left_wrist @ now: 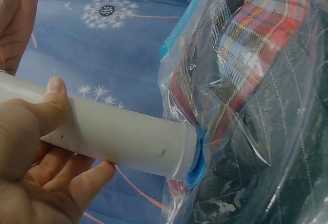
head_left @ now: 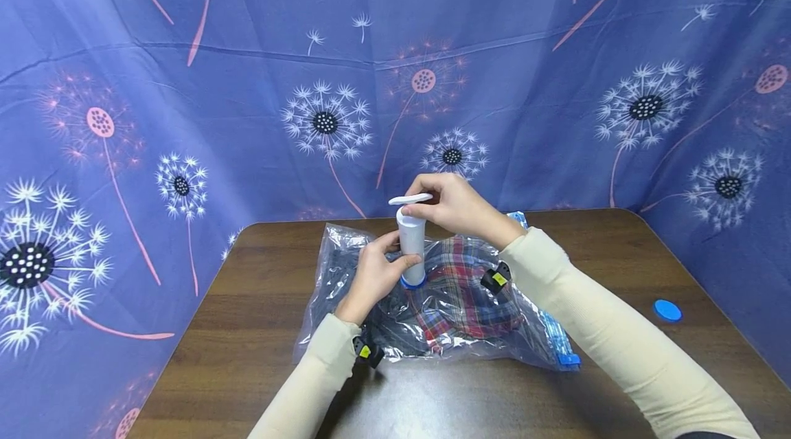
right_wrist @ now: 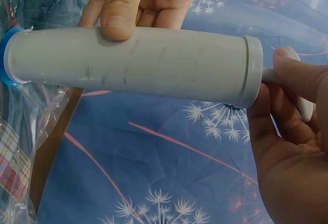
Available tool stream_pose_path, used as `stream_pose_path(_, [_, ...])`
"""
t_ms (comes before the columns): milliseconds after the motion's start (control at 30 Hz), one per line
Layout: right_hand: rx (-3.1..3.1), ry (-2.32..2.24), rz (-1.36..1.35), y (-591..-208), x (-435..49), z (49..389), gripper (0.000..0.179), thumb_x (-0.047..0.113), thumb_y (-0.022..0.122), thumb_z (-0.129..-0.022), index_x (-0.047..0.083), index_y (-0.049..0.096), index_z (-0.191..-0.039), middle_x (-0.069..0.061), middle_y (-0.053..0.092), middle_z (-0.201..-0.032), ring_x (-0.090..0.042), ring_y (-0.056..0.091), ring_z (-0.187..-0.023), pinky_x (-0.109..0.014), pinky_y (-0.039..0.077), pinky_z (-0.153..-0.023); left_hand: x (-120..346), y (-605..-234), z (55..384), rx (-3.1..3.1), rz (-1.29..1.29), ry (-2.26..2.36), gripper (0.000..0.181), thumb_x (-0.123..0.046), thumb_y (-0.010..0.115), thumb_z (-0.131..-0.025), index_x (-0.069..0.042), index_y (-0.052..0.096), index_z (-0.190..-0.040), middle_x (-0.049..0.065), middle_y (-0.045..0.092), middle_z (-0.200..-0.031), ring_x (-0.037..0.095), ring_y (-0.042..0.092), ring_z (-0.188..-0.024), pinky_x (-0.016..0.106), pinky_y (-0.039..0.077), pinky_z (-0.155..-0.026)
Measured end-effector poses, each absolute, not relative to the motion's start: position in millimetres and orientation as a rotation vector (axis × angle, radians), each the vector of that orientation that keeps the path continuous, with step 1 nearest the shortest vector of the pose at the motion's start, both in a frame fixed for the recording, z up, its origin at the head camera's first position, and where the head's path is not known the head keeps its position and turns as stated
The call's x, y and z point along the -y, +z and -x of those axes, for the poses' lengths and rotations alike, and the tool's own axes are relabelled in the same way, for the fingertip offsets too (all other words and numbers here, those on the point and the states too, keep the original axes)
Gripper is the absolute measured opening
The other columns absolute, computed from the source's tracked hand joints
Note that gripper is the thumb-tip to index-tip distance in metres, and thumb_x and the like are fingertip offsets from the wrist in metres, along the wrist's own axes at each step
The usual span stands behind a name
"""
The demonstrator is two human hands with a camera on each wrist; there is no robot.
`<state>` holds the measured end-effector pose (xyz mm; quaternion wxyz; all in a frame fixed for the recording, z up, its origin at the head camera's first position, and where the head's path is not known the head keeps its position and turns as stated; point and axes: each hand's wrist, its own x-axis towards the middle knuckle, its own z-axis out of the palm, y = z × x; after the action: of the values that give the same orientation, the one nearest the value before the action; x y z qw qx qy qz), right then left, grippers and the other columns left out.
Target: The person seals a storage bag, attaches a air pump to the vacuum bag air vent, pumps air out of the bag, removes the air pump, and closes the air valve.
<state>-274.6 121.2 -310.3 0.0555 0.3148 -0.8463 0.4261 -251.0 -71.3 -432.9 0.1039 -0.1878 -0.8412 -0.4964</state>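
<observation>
A white hand pump stands upright on a clear plastic vacuum storage bag, its lower end at the bag's blue valve. My left hand grips the pump's barrel, thumb on one side and fingers on the other. At the top, my right hand holds the white pump handle, with a short length of rod showing between handle and barrel in the right wrist view. Inside the bag lie a red and blue plaid cloth and a dark quilted cloth.
A round blue cap lies on the brown wooden table at the right. The bag's blue zip edge with its slider faces right. A blue dandelion-patterned curtain hangs behind and beside the table.
</observation>
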Motion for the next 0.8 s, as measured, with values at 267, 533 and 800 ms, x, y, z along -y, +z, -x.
stream_pose_path(267, [2.577, 1.300, -0.942, -311.7, -120.9, 273.7, 0.006, 0.022, 0.077, -0.095, 0.016, 0.074, -0.096, 0.000, 0.073, -0.092, -0.018, 0.067, -0.074, -0.035, 0.059, -0.066, 71.8, -433.8, 250.2, 2.488, 0.552, -1.471, 0.054, -0.023, 0.086, -0.085, -0.009, 0.068, -0.135, 0.014, 0.073, -0.125, 0.031, 0.073, -0.108, 0.057, 0.058, -0.094])
stream_pose_path(533, [2.554, 1.308, -0.944, -311.4, -119.6, 272.5, 0.006, 0.022, 0.078, -0.094, 0.017, 0.075, -0.095, 0.001, 0.074, -0.091, -0.018, 0.066, -0.072, -0.034, 0.057, -0.065, 73.3, -433.1, 249.6, 2.482, 0.549, -1.473, 0.054, -0.022, 0.086, -0.085, -0.009, 0.068, -0.134, 0.015, 0.073, -0.124, 0.032, 0.072, -0.108, 0.057, 0.058, -0.094])
stream_pose_path(800, [2.530, 1.327, -0.922, -305.7, -119.8, 271.9, 0.005, 0.019, 0.080, -0.092, 0.016, 0.078, -0.093, 0.001, 0.075, -0.087, -0.017, 0.065, -0.071, -0.031, 0.056, -0.063, 72.5, -433.2, 251.0, 2.465, 0.569, -1.475, 0.053, -0.020, 0.086, -0.084, -0.008, 0.068, -0.133, 0.016, 0.073, -0.123, 0.032, 0.073, -0.107, 0.057, 0.059, -0.094])
